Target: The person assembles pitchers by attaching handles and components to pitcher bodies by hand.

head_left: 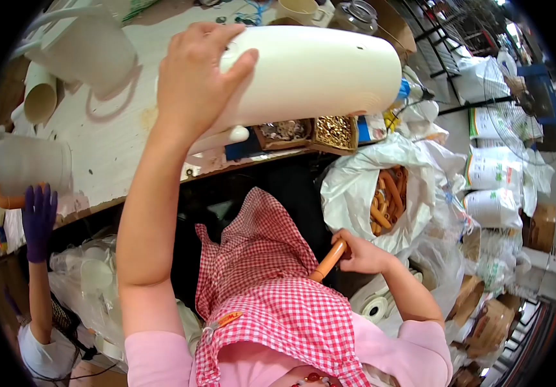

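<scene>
Left hand (207,80) on white vessel (316,71), right hand (357,253) gripping orange handle (329,259)

Far left of the left hand: co-worker's purple glove (39,209), next to an orange piece (10,200) on a white container (29,161). Above that, still left of the left hand, a tan tube (40,102) and a large white jug (90,55) on the white table (120,145).

Left hand spread over the near-left end of the white vessel, thumb and fingers apart, not closed round it. Vessel lies on its side, reaching right from the left hand, up and away from the right hand. White rod with rounded tip (238,134) just below vessel, right of the left wrist. Right of that, two small open boxes of metal bits: silvery one (285,131), then gold one (334,132), both between the hands in left-right order, beyond the right hand.

Right hand closed, fingers and thumb pinching the upper end of the orange handle; lower end at the red checked apron (291,290). Handle is apart from the vessel. White bag (349,184) of orange handles (389,200) just beyond the right hand, slightly right. White sacks (494,171) farther right.
</scene>
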Available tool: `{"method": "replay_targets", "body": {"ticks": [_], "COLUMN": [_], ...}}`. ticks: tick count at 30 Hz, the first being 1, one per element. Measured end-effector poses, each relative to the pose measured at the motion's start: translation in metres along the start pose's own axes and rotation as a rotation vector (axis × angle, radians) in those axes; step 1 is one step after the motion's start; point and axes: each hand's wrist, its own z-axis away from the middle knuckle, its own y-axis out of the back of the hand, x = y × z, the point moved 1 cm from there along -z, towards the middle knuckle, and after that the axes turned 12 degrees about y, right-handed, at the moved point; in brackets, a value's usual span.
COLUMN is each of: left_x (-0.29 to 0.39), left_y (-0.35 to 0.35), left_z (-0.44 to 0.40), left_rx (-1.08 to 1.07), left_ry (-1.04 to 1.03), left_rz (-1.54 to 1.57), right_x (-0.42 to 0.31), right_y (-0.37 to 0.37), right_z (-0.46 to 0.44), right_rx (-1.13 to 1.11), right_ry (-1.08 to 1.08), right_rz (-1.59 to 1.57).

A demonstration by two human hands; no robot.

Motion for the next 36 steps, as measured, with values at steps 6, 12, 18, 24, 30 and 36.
{"method": "replay_targets", "body": {"ticks": [6,12,18,24,30,36], "left_x": [-0.002,-0.002,-0.014,-0.017,-0.020,-0.026], "left_y": [0.008,0.008,0.015,0.013,0.009,0.010], "left_z": [-0.003,0.000,0.002,0.004,0.013,0.019], "left_rx": [0.002,0.007,-0.033,-0.043,0.039,0.092], "left_ry": [-0.016,0.037,0.016,0.096,0.123,0.159], "left_rz": [-0.005,0.003,0.039,0.111,0.135,0.163], "right_x": [0.009,-0.024,-0.084,-0.237,-0.347,-0.342], "right_y": [-0.039,-0.052,0.026,0.113,0.142,0.147], "right_z": [-0.017,-0.050,-0.029,-0.022,-0.105,-0.147], "right_rx": [0.073,-0.054,0.172,0.519,0.487,0.381], "right_ry": [0.279,0.473,0.430,0.681,0.577,0.438], "right_rz": [1.054,0.179,-0.166,0.051,0.563,0.444]}}
